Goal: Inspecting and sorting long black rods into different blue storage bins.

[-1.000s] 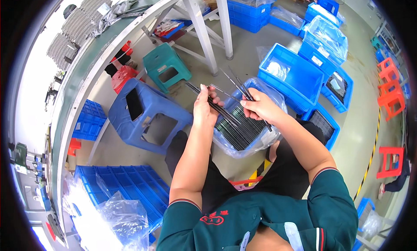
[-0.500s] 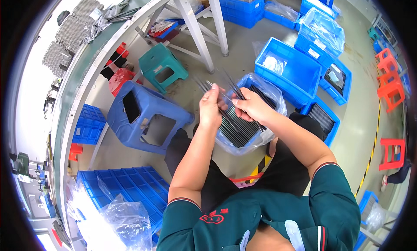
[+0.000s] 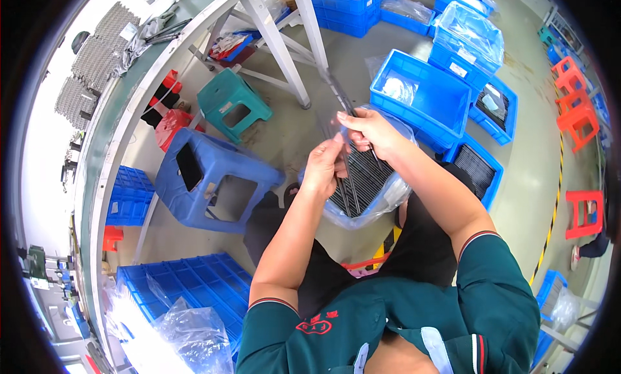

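The right hand (image 3: 370,129) pinches the upper part of a few thin dark strips (image 3: 338,93), which stick up past the fingers. The left hand (image 3: 321,169) is closed on the same strips just below. Under both hands, more strips lie in a plastic-lined blue bin (image 3: 366,183). A blue stool (image 3: 210,180) stands near on the left, an open blue crate (image 3: 420,96) on the right.

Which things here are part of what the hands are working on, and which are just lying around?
In use:
- left hand and right hand, pinching thin dark strips
- clear bag of the same strips, under the hands

Lying about:
- blue stool
- green stool
- blue bins
- red stools
- white table frame
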Motion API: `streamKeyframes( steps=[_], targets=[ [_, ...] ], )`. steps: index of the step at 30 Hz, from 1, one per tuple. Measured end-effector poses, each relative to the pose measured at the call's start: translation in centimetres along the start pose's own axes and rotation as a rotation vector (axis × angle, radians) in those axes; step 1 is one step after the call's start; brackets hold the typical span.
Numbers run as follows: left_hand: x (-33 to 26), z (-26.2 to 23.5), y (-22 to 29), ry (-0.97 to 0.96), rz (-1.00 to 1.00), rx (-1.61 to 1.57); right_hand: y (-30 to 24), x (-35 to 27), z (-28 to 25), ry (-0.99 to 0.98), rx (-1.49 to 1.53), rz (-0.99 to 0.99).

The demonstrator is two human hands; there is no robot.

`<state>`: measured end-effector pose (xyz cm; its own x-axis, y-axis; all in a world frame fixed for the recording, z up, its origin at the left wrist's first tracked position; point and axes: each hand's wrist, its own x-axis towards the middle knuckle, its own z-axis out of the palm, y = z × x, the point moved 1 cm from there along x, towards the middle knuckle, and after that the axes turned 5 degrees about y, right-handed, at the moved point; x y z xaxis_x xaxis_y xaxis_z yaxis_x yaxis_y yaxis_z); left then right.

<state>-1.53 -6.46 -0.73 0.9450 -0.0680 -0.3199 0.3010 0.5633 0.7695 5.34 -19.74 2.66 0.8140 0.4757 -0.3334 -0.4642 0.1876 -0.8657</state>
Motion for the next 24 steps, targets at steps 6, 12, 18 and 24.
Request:
streamKeyframes(
  steps=[6, 12, 18, 24],
  targets=[
    [-0.8, 0.7, -0.9, -0.201, -0.209, 0.126, -0.5, 1.2, -1.3, 0.271, -0.09, -0.161],
    [-2.0, 0.7, -0.4, -0.318, -0.341, 0.129, -5.9, 3.1, -9.6, 0.46, 0.186, -0.371],
    [-0.8, -0.8, 0.5, -0.269, -0.177, -0.014, -1.0, 1.4, -3.3, 0.285, -0.056, -0.151],
    [-1.1, -0.7, 0.7, -0.3, -0.153, 0.002, 0.8, -0.5, 1.8, 0.186, -0.561, -0.144]
  ],
)
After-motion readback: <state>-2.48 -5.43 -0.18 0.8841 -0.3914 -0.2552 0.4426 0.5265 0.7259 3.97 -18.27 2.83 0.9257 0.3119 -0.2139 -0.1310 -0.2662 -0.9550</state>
